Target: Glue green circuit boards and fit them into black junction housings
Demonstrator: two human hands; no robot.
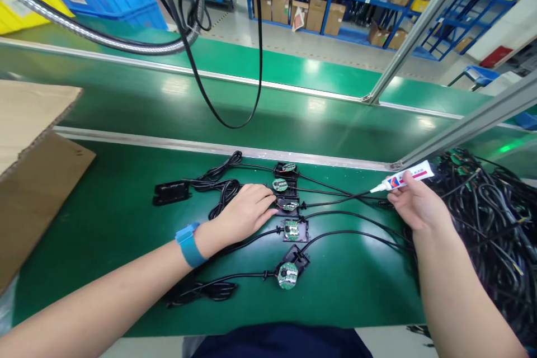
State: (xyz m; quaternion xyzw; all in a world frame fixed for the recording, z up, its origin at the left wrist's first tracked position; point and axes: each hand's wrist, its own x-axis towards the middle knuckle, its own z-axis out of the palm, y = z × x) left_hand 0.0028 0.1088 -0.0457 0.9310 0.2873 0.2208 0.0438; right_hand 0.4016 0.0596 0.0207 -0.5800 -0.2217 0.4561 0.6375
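My right hand (415, 198) grips a white tube of glue (409, 175) with red and blue print, its pointed nozzle aimed left. My left hand (251, 210), wearing a blue wrist strap (190, 244), pinches the left edge of a black plastic case (289, 213); the exact contact is partly hidden by its fingers. Inside that case lies a small green circuit board (289, 206), tilted. Similar open cases with boards form a column: two beyond, then a nearer one with its board (291, 229) and the nearest with a round board (288, 276). Black cables run out on both sides.
A heap of black cables (490, 246) covers the right side. A separate black case part (171, 193) lies left of the coiled cables. A cardboard box (37, 179) stands at left. A black cable loop (235, 125) hangs above the bench, before a metal rail (210, 149).
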